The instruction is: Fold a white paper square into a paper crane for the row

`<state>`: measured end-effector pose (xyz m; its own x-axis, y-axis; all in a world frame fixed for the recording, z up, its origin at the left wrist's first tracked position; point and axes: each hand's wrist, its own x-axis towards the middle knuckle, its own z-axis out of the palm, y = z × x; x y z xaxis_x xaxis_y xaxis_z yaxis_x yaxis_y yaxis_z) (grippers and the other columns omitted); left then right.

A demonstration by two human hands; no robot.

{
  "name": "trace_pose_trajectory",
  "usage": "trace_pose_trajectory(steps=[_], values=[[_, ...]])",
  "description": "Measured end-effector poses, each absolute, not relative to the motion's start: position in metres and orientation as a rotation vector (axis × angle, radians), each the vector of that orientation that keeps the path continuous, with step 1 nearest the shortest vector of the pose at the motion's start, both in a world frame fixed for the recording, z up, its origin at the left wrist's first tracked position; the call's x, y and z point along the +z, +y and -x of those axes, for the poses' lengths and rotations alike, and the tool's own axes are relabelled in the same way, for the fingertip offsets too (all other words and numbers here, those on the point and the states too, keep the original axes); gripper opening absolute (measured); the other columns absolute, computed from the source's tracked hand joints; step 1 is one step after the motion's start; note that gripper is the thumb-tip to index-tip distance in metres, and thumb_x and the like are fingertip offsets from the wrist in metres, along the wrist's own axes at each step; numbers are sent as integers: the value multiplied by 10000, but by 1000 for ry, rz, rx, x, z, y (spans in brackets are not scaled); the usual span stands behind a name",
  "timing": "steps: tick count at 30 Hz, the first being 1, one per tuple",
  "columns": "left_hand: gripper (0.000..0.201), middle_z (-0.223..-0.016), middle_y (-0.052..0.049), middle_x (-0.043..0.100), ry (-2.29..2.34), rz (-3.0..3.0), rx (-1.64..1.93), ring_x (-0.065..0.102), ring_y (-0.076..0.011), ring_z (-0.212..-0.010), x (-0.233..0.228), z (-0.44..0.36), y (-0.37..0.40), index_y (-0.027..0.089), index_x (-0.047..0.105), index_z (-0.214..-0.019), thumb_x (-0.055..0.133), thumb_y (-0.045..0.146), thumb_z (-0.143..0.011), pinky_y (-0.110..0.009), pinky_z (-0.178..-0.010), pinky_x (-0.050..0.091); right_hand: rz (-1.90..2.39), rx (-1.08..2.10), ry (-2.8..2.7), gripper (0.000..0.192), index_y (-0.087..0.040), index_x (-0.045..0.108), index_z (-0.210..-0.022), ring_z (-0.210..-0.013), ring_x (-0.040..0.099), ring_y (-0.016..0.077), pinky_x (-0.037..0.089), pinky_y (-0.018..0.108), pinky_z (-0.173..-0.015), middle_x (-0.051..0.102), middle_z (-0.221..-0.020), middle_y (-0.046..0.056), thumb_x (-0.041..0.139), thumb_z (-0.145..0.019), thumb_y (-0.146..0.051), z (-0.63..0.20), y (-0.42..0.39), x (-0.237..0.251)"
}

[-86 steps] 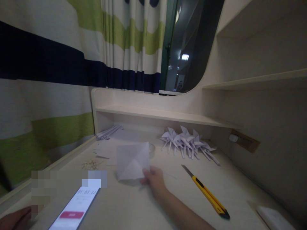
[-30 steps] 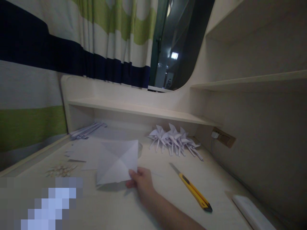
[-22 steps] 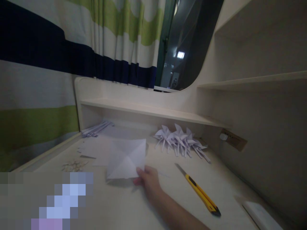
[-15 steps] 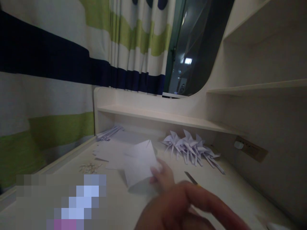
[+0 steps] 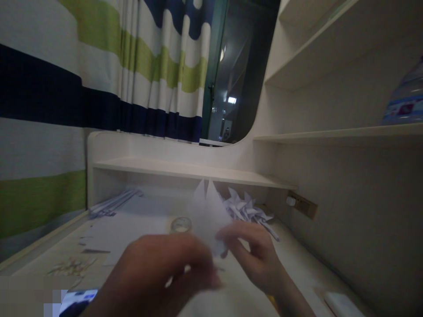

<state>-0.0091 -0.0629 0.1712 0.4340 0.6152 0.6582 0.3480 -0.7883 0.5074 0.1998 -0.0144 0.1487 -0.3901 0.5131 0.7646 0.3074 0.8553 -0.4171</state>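
Observation:
My right hand [image 5: 256, 253] pinches a white sheet of paper [image 5: 209, 215] by its right lower edge. The paper stands up in front of me, with a slit in its top between two points. My left hand [image 5: 161, 266] is close to the camera, blurred, left of and below the paper. Its fingers are curled towards the thumb; what they hold, if anything, does not show. Behind the paper, on the right, lie several folded paper pinwheels [image 5: 247, 209]. A roll of clear tape [image 5: 181, 224] sits just left of the paper.
Flat white sheets [image 5: 132, 215] and rolled paper sticks [image 5: 114, 204] lie at the desk's back left. Small pale pieces [image 5: 71, 267] are piled nearer. A yellow object [image 5: 272, 303] shows beneath my right wrist. A bottle [image 5: 406, 103] stands on the right shelf [image 5: 340, 133].
My view has turned right. The paper has been raised upright, still in my right hand. My left hand has moved from the right side to left of my right hand. The tape roll has come into sight.

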Motion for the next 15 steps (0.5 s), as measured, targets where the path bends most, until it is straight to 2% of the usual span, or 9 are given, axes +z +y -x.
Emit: trace_pose_trajectory(steps=[2,5,8,11,15], values=[[129,-699,44,702,881,-2550,1412,644,-98,-591,170,9,-44,227,666,-764,581,143,-814,-170,-567,475,578,205,-2008,215,-198,690,-899,-602,637,115,468,222,-611,676,-658,0,504,-855,-98,-202,-21,154],[192,-715,42,703,866,-2698,1467,650,-86,-600,166,6,-28,208,648,-823,513,71,-829,-152,-578,471,591,133,-1973,214,-201,677,-991,-658,651,131,477,240,-653,702,-720,15,518,-865,-132,-201,-26,155],[142,-684,47,683,922,-2733,1449,636,-87,-560,161,2,-26,203,616,-853,510,109,-851,-151,-529,453,624,80,-1958,185,-209,687,-1003,-765,663,154,484,260,-717,722,-831,32,584,-849,-193,-199,-25,153],[95,-621,53,645,1031,-2715,1438,604,-90,-494,157,1,-27,200,580,-814,510,178,-874,-155,-459,418,611,73,-1927,147,-211,707,-948,-717,661,145,484,240,-674,723,-782,14,668,-807,-228,-198,-23,151],[127,-601,55,625,1032,-2722,1438,590,-91,-472,152,0,-26,204,560,-789,482,172,-884,-160,-453,415,574,84,-1889,116,-208,723,-912,-623,646,120,473,224,-621,716,-700,-4,675,-808,-189,-194,-21,152]])
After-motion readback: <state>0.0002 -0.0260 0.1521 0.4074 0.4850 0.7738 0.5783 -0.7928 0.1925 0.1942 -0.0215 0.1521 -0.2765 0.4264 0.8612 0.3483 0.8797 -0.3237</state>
